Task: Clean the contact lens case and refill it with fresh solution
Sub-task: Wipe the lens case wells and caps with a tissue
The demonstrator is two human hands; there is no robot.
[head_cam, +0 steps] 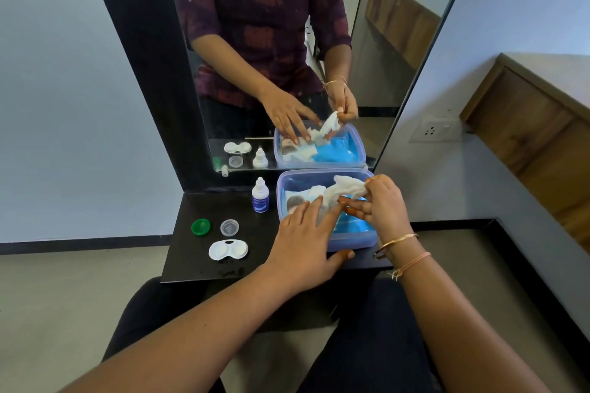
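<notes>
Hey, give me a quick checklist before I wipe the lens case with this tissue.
1. Crumpled white tissue pinched by right hand: ok.
2. Tissue clear of translucent blue plastic box, where left hand presses: cannot tell.
3. White twin-well lens case uncapped on black shelf: ok.
4. Green round cap and clear round cap beside it: ok.
5. Small white solution bottle upright: ok.
6. Wells clean: cannot tell.

Bright, soft, even light, barely any shadows; slight overall blur; wide-angle bowing along the mirror frame [153, 73].
</notes>
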